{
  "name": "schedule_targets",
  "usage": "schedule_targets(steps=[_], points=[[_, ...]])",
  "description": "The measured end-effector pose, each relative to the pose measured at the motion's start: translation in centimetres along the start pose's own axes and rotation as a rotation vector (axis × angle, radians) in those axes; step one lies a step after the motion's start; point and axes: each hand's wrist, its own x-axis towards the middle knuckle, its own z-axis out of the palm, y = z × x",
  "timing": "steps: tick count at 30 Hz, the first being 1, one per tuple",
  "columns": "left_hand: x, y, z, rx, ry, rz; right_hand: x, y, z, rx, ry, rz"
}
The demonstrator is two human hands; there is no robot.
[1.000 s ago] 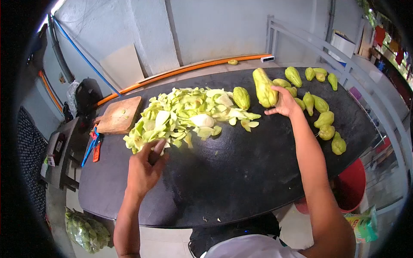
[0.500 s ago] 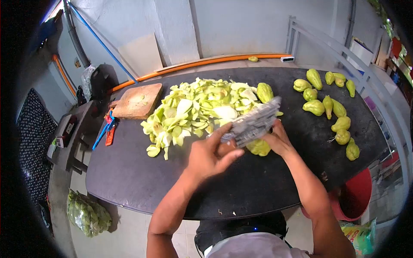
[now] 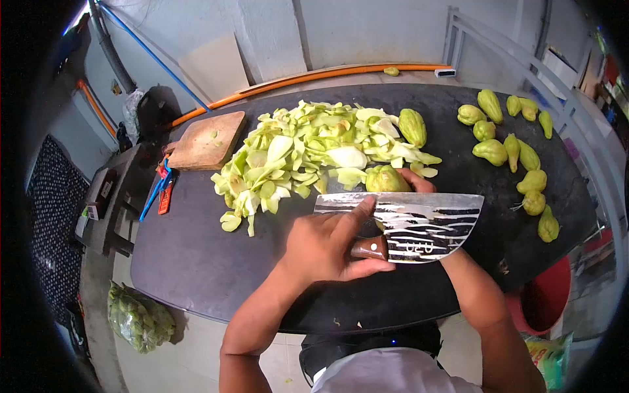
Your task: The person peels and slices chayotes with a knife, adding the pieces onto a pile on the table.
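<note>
My left hand [image 3: 325,241] is wrapped round the brown handle of a cleaver [image 3: 432,226], its index finger laid along the blade's back. The wide blade has black streaks and points to the right. Behind it, my right hand [image 3: 419,181] has its fingers curled at the right side of a yellow-green chayote [image 3: 385,179]; the blade hides most of this hand and the chayote's lower part. Just beyond lies a heap of pale green chayote slices [image 3: 282,164]. A whole chayote [image 3: 412,127] rests at the heap's right end.
Several whole chayotes [image 3: 490,152] lie on the right of the dark table [image 3: 216,268]. A wooden cutting board [image 3: 206,141] and a red-and-blue tool [image 3: 165,194] are at the left. Below the right edge stands a red bucket [image 3: 557,288]; a bag of greens [image 3: 139,318] sits on the floor.
The cleaver has swung from a blurred upward slant to nearly level, its blade now broad to the camera and covering my right hand. The camera view has shifted slightly.
</note>
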Motion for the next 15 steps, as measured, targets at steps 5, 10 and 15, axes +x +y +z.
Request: schedule_targets(steps=[5, 10, 15], points=[[0.0, -0.2, -0.1, 0.009, -0.001, 0.011, 0.0, -0.3, 0.1, -0.087, 0.011, 0.000], [-0.2, -0.7, -0.6, 0.061, -0.058, -0.043, -0.2, 0.0, 0.1, -0.136, 0.019, -0.113], [-1.5, -4.1, -1.0, 0.012, -0.004, -0.127, -0.8, -0.9, 0.5, -0.327, 0.044, -0.414]])
